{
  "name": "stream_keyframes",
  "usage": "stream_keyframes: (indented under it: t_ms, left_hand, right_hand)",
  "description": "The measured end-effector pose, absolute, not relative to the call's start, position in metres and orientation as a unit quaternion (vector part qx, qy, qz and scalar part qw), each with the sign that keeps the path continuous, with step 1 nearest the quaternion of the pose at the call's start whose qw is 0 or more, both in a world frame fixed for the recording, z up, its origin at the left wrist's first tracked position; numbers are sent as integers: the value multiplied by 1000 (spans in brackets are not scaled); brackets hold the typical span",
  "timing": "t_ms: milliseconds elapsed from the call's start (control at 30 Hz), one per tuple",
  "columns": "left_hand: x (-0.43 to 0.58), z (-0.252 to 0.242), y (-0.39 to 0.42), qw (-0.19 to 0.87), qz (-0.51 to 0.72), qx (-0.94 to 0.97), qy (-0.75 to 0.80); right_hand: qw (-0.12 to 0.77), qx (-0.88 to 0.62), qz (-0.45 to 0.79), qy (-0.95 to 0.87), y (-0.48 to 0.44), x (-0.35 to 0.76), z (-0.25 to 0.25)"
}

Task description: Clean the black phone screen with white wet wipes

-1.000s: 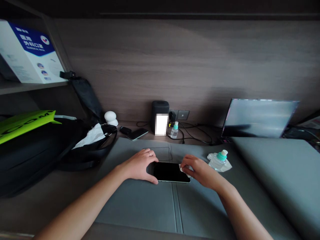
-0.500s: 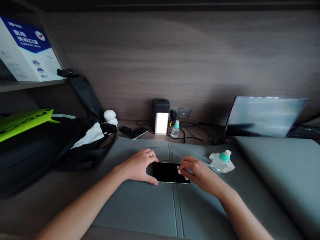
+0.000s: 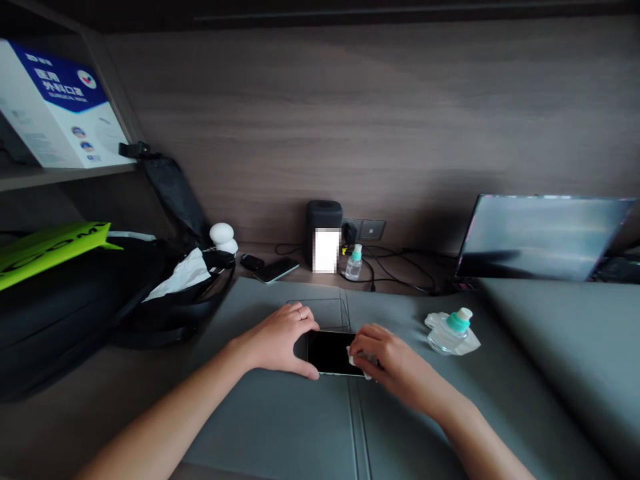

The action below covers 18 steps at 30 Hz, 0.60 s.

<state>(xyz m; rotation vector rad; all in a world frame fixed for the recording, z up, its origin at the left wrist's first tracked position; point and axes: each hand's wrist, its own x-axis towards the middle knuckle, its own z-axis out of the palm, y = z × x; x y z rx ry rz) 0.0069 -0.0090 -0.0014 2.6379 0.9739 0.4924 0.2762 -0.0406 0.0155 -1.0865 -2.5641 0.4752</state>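
Phone (image 3: 330,352) | left hand (image 3: 277,340) grips | right hand (image 3: 395,363) presses wipe (image 3: 356,361) | box (image 3: 55,110): 医用外科口罩

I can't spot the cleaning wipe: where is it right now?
Head view, just right of centre: the wipe sits under the right hand on the right end of the phone, which the left hand grips.

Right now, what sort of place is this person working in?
Likely a desk in a home or office: wall sockets, an open laptop, a shelf with a box. The left hand steadies a phone on the grey mat; the right hand presses a wipe on it.
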Motion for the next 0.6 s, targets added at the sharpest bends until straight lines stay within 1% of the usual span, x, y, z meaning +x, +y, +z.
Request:
stream_keyframes:
  t_ms: [267, 600]
  left_hand:
    - [7, -1, -11, 147, 162, 913, 344]
    - [7, 1, -11, 150, 167, 912, 343]
  right_hand:
    - [165, -404, 135, -889, -42, 273, 12]
    - [156, -359, 184, -902, -46, 269, 19]
